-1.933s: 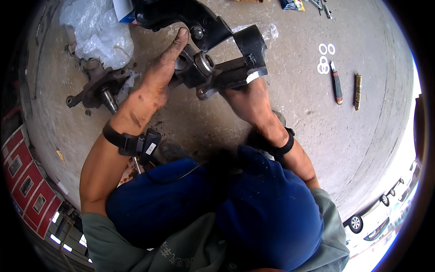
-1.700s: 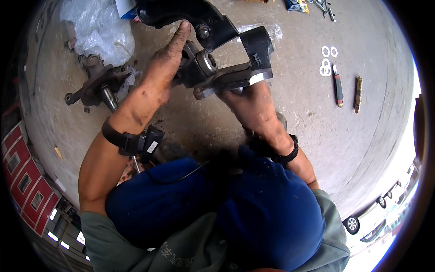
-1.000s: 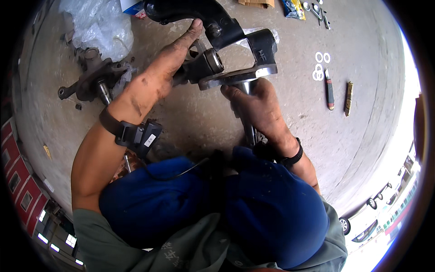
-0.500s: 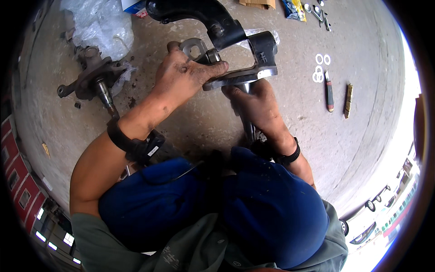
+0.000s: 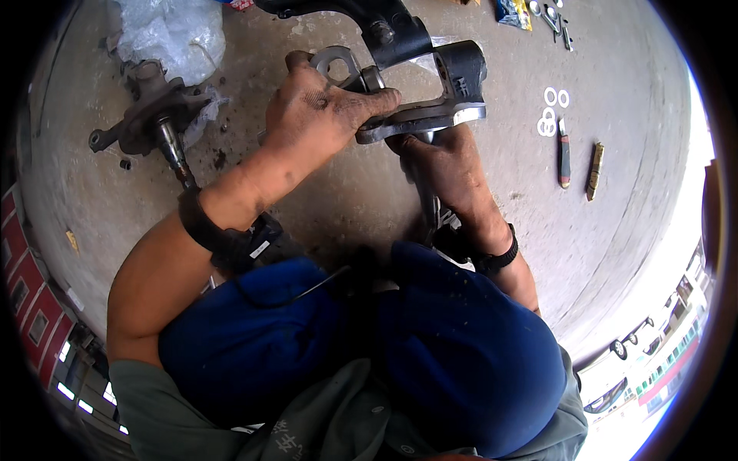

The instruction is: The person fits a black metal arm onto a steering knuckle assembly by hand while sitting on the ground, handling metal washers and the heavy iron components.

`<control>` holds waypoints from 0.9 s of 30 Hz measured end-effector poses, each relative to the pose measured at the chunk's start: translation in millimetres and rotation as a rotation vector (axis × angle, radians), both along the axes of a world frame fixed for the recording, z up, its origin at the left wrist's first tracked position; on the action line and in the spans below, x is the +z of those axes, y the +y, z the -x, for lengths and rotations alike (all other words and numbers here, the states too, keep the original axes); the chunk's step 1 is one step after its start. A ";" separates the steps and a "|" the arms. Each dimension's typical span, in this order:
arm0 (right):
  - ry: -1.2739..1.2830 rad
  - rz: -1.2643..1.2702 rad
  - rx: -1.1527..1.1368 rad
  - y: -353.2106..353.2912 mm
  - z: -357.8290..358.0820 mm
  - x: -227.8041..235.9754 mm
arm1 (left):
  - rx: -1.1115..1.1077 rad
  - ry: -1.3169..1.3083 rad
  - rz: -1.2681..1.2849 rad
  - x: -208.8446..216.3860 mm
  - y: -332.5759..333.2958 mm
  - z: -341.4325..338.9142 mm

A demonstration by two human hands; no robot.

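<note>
Find black metal part [image 5: 403, 38] between twelve and one. Gripping ringed end [image 5: 332, 52] with left hand [image 5: 314, 107], fingers half curled, thumb stretched along plate [image 5: 430, 117] edge; clasping shaft [image 5: 430, 203] under plate with right hand [image 5: 446, 169], fingers wrapped closed (undersides hidden). Probably heavy, rigid, perhaps greasy; best taken by shaft and ringed end. Note clear plastic bag [image 5: 173, 42] between ten and eleven, colourful packet [image 5: 513, 14] at one; cannot tell contents.
</note>
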State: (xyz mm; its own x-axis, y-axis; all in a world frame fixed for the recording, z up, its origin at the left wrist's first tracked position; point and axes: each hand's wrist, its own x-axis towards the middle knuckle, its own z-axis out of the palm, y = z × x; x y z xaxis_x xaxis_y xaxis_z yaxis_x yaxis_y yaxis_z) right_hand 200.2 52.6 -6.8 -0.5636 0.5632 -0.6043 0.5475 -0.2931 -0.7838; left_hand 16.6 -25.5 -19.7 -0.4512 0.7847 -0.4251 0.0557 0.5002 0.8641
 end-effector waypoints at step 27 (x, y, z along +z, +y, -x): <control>0.085 0.367 -0.102 9.3 -3.7 43.7 | -0.126 -0.251 0.333 29.2 23.7 28.7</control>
State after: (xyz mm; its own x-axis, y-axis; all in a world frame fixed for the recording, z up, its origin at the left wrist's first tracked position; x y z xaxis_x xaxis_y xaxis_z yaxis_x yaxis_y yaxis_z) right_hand 203.8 61.9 37.0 -0.5727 0.3737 -0.7296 0.4385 -0.6123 -0.6579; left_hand -12.1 -1.8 9.5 -0.2109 0.6283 -0.7489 -0.0569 0.7569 0.6510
